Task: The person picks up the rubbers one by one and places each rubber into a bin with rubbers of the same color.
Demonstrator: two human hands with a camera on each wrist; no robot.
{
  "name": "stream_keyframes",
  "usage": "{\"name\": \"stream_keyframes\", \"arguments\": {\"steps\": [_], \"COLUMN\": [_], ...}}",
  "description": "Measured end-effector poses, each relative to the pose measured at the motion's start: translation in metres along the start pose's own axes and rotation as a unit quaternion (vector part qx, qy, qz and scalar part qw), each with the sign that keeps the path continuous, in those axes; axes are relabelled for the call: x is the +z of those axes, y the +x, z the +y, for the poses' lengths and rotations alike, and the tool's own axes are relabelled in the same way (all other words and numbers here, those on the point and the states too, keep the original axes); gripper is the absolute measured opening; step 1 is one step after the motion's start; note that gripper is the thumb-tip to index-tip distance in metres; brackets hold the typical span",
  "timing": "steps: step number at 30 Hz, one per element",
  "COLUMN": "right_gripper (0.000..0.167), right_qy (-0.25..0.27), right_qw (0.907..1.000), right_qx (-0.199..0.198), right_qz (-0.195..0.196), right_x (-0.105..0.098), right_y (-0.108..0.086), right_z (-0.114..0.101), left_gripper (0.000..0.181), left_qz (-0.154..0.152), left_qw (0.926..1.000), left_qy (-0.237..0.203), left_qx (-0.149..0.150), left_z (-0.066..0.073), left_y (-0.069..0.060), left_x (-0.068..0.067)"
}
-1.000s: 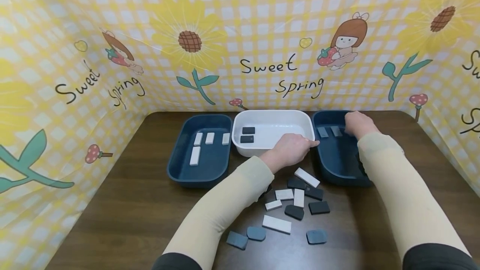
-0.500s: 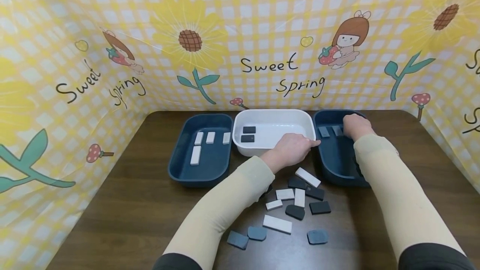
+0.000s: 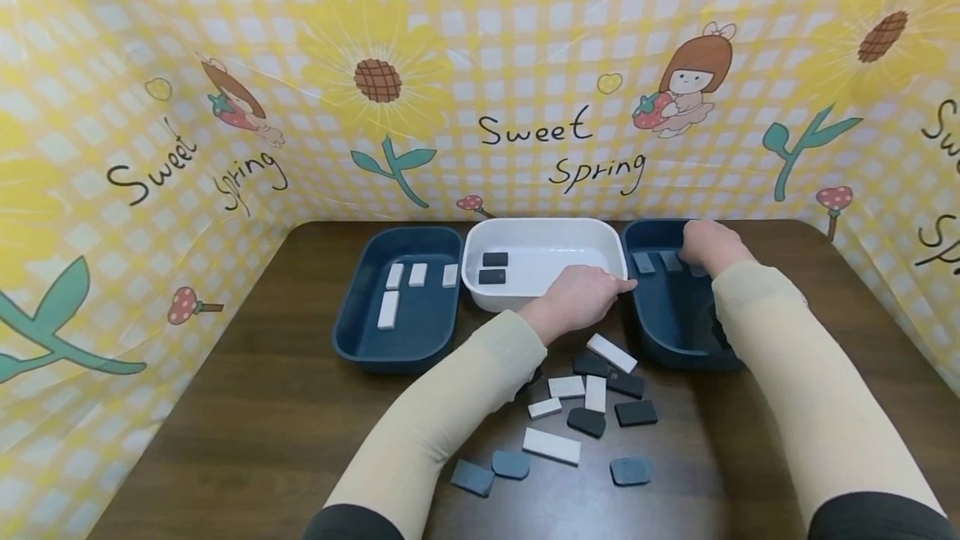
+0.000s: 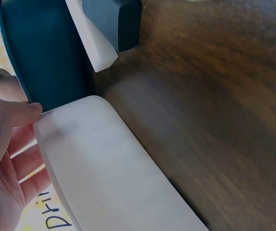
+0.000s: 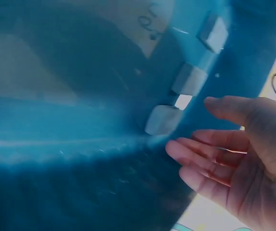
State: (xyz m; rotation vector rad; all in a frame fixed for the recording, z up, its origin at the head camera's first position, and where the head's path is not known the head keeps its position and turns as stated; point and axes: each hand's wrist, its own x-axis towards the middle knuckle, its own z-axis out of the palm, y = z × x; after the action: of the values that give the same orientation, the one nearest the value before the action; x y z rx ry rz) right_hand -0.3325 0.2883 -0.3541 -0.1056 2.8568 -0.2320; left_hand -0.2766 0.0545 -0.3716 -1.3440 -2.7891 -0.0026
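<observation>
My right hand [image 3: 712, 244] is at the back of the right blue tray [image 3: 678, 348]. In the right wrist view its fingers are spread and loosely bent, with nothing between them. Three grey blocks, including the nearest grey block [image 5: 163, 120], lie in a row just beyond the fingertips. My left hand [image 3: 585, 294] rests at the front right corner of the white tray [image 3: 491, 298]. Its thumb [image 4: 24, 113] lies where the white tray meets the right blue tray, and its loose fingers show past the rim. Two black blocks, one a black block [image 3: 492, 277], lie in the white tray.
A left blue tray [image 3: 397, 365] holds several white blocks, such as a tall white block [image 3: 387, 310]. On the brown table [image 3: 247, 432] before the trays lie loose white, black and grey blocks, among them a long white block [image 3: 551, 447]. A patterned cloth [image 3: 510, 48] hangs behind.
My right hand has shifted slightly, and part of a third grey block now shows below its fingers in the head view. The left hand stays at the white tray's corner.
</observation>
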Motion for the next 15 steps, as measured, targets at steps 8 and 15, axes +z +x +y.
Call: {"name": "stream_keyframes", "arguments": {"steps": [8,15], "right_gripper": [0.027,0.025], "right_qy": [-0.009,-0.02], "right_qw": [0.9991,0.9956], "right_qx": [-0.03,-0.072], "right_qz": [0.029,0.057], "right_x": [-0.016,-0.022], "right_y": [-0.015,-0.035], "right_z": [-0.018,-0.022], "left_gripper": [0.039,0.053], "left_qz": [-0.005,-0.058], "left_qw": [1.0,0.9983], "left_qy": [-0.006,-0.003], "left_qx": [0.003,0.012], "left_z": [-0.003,-0.003], "left_y": [-0.003,-0.007], "left_x": [-0.001,-0.001]}}
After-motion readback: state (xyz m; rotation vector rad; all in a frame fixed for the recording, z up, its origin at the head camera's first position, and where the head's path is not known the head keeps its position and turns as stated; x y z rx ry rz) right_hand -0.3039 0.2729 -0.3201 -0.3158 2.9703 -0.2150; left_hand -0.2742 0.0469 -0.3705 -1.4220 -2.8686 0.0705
